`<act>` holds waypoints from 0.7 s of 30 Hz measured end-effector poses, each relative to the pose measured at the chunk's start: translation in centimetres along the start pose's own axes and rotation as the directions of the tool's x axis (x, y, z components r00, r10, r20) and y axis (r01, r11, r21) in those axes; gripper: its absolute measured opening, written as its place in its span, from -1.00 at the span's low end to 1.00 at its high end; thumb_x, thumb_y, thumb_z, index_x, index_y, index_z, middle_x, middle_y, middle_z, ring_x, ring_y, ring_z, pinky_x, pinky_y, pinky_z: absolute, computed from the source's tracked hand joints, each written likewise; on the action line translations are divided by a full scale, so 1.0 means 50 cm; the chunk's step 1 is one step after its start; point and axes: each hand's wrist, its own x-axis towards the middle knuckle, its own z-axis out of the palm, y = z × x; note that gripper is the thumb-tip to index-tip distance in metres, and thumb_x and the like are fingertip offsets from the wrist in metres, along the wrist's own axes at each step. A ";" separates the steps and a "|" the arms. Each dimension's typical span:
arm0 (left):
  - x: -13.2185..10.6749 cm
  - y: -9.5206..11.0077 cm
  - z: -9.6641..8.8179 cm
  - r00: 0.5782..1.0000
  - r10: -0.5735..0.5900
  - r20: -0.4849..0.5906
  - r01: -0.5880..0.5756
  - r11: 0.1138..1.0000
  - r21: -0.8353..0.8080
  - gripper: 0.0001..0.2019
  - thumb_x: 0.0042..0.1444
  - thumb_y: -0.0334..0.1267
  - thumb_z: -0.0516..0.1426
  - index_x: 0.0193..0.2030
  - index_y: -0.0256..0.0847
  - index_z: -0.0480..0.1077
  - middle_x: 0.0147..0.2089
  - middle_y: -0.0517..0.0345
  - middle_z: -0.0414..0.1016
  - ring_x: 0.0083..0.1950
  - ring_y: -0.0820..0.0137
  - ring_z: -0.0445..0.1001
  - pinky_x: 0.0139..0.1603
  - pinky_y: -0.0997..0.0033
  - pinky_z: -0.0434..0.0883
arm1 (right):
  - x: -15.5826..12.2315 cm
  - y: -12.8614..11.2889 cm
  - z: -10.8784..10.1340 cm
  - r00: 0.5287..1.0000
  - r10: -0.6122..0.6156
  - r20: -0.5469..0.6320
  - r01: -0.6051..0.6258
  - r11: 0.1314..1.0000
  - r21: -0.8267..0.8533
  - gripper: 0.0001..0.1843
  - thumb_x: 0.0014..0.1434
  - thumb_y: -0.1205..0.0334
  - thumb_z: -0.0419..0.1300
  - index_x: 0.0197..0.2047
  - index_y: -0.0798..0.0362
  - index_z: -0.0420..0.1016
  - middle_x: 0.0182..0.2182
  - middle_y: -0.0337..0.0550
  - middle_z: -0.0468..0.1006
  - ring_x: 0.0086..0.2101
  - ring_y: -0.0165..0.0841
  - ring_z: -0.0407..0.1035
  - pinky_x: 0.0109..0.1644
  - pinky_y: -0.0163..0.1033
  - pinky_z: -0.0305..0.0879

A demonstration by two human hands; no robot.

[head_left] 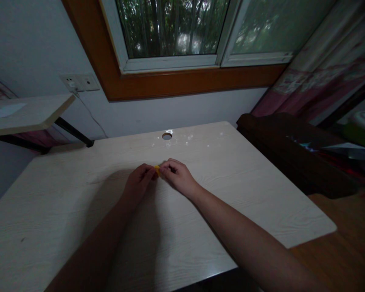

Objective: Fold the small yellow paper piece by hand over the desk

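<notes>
Both of my hands meet over the middle of a pale wooden desk. My left hand and my right hand have their fingers curled and pinched together on a small yellow object held between the fingertips. The piece is tiny and mostly covered by the fingers, so I cannot make out what it is. Both hands rest low, at or just above the desktop.
A round cable hole sits near the desk's far edge, under a window. A side shelf juts out at the left with a wall socket above it. Dark furniture and a curtain stand at the right.
</notes>
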 end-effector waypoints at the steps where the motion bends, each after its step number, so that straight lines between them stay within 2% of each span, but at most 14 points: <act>1: -0.001 0.001 0.000 1.000 0.003 0.006 -0.003 1.000 -0.007 -0.75 0.26 -0.11 0.03 -0.27 -0.20 0.43 -0.34 0.15 0.51 -0.28 0.40 0.48 -0.18 0.42 0.39 | 0.000 0.001 0.000 1.000 0.012 0.006 -0.012 1.000 0.005 -0.81 0.26 0.17 0.15 -0.30 0.06 0.51 -0.38 -0.20 0.46 -0.36 -0.41 0.33 -0.26 -0.31 0.22; 9: -0.001 0.008 0.000 1.000 -0.012 -0.020 0.012 1.000 0.013 -0.77 0.23 -0.10 0.06 -0.30 -0.19 0.44 -0.35 0.15 0.51 -0.29 0.39 0.48 -0.20 0.42 0.39 | -0.006 -0.006 0.008 0.999 0.021 -0.038 -0.021 1.000 0.011 -0.83 0.20 0.12 0.22 -0.22 0.04 0.43 -0.42 -0.26 0.41 -0.42 -0.43 0.29 -0.34 -0.34 0.23; 15: 0.001 -0.004 0.002 0.993 -0.064 -0.094 0.069 0.996 0.051 -0.75 0.19 -0.06 0.10 -0.31 -0.19 0.45 -0.44 0.18 0.52 -0.40 0.39 0.49 -0.32 0.44 0.38 | -0.006 -0.019 0.005 0.996 -0.082 -0.031 0.081 0.996 -0.049 -0.84 0.18 0.21 0.25 -0.16 0.02 0.44 -0.24 -0.15 0.44 -0.35 -0.43 0.35 -0.26 -0.30 0.33; 18: 0.001 -0.007 0.002 0.991 -0.082 -0.107 0.088 0.995 0.054 -0.75 0.18 -0.05 0.12 -0.31 -0.19 0.46 -0.44 0.18 0.53 -0.39 0.39 0.50 -0.32 0.44 0.40 | -0.005 -0.020 0.003 0.992 -0.127 0.010 0.127 0.991 -0.036 -0.76 0.12 0.26 0.30 -0.11 0.00 0.45 -0.14 -0.11 0.43 -0.29 -0.41 0.38 -0.25 -0.30 0.37; 21: 0.000 -0.004 0.002 0.990 -0.097 -0.101 0.101 0.994 0.042 -0.76 0.18 -0.06 0.12 -0.28 -0.19 0.46 -0.41 0.17 0.54 -0.38 0.38 0.52 -0.31 0.44 0.41 | -0.006 -0.020 0.003 0.990 -0.135 0.040 0.137 0.990 -0.028 -0.71 0.10 0.28 0.32 -0.09 0.01 0.46 -0.13 -0.12 0.43 -0.28 -0.41 0.39 -0.27 -0.31 0.39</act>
